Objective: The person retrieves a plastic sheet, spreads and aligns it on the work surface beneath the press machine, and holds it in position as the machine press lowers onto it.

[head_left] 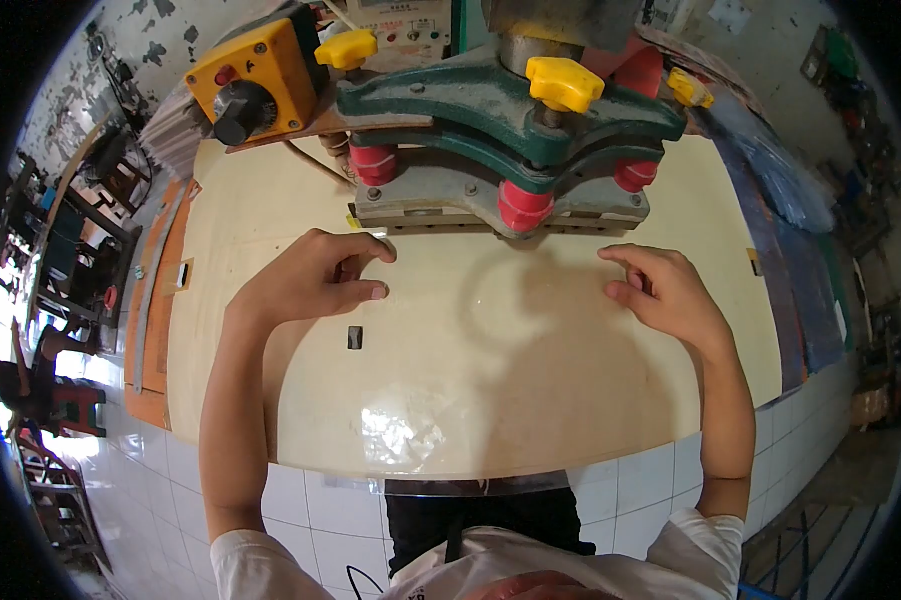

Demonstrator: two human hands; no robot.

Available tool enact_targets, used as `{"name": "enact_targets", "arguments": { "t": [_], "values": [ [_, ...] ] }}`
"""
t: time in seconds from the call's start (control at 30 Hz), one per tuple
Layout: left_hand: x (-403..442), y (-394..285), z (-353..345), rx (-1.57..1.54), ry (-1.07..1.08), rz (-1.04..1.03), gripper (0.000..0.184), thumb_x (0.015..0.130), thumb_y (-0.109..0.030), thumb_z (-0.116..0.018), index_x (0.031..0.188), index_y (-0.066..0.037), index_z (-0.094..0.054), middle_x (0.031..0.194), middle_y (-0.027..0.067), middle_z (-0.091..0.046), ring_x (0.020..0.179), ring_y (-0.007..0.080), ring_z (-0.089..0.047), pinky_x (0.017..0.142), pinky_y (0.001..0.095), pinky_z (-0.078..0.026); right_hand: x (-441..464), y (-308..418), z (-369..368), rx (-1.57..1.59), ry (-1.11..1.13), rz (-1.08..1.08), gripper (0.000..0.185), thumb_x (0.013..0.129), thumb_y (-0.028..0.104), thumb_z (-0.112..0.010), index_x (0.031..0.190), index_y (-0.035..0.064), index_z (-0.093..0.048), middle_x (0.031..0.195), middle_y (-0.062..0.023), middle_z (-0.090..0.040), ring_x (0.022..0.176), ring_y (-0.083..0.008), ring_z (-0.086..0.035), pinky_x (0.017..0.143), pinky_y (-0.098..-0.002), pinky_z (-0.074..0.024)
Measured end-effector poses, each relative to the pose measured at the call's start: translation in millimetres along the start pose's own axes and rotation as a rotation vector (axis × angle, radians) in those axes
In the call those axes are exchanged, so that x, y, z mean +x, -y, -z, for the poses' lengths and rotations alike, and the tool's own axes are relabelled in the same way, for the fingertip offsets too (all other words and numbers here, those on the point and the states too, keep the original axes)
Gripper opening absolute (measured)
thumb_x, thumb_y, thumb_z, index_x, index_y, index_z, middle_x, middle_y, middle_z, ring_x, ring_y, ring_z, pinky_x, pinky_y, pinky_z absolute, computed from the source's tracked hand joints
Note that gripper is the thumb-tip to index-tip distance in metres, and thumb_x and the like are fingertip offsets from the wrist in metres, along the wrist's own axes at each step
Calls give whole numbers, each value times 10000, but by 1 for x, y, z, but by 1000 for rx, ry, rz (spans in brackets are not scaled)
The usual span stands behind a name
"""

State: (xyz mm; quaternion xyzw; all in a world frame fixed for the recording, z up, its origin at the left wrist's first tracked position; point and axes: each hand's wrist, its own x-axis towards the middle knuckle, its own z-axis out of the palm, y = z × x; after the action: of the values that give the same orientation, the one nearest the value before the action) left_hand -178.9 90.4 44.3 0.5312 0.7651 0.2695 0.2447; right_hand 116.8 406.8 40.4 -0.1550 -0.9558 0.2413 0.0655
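My left hand (326, 280) is over the left part of the cream tabletop (571, 420). Its thumb and index finger are apart, with nothing visible between them. On the right, my right hand (661, 285) curls slightly above the same surface, thumb and index finger a small gap apart. Both hands are just in front of the heated-press-like machine's grey metal plate (441, 205), one near each end. A small dark rectangular piece (356, 338) lies below my left hand. A glossy, see-through sheet (401, 440) seems to cover the front of the table; its outline is hard to make out.
The machine's dark green frame (451, 110) carries yellow knobs (566, 85) and red spacers (526, 205). A yellow control box (256, 85) with a black dial stands at the left. Blue-tinted plastic sheets (781, 180) lie along the right. A stool (76, 405) stands far left.
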Motion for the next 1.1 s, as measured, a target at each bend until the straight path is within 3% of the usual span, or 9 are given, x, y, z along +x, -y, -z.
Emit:
{"name": "enact_targets", "arguments": {
  "t": [0.83,1.1],
  "values": [
    [0,0,1,5,3,-22,319,919,-194,-829,1186,-62,-716,641,24,-524,597,153,-500,604,350,-414,0,4,1,-19,1,-18,394,886,244,-824,1248,110,-742,752,-109,-664,690,-261,-641,680,-401,-515],
    [0,2,0,3,3,-32,319,919,-204,-831,1185,-68,-717,640,29,-533,597,162,-510,605,353,-418,0,0,-3,-19,-72,79,292,874,218,-828,1129,96,-753,732,-101,-660,679,-262,-655,651,-406,-512]
  ]
}}
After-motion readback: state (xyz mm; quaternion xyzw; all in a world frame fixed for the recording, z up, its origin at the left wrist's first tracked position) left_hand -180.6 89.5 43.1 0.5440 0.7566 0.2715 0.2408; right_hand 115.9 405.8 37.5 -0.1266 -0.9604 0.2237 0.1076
